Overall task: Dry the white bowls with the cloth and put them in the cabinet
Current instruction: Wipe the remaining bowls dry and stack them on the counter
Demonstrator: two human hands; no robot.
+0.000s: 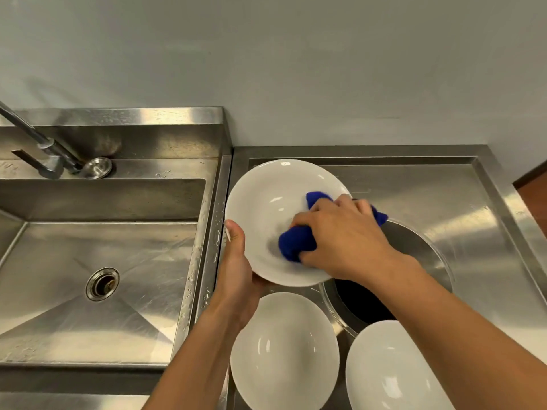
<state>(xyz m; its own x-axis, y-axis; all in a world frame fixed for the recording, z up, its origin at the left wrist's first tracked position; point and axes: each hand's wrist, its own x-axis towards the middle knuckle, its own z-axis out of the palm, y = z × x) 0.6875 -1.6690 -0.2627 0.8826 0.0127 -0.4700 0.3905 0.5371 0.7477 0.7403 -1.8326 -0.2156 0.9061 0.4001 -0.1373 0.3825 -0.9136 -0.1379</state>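
Drying stage. The left hand [236, 261] clamps the glossy round white ceramic bowl [266, 220] at its seven-o'clock rim, raised over the stainless steel counter [444, 196]. The right hand [340, 232] is closed on the bunched blue cloth [296, 244] inside. The bowl is likely stiff, slippery, breakable; rim grip suits. No legible writing.

Even, fairly bright light falls from overhead. Broad glare streaks the steel sink [97, 261] and desk [461, 220], and small highlights glint in the white bowls [284, 350]. Wide-angle bending curves the edges. The picture is slightly soft throughout.
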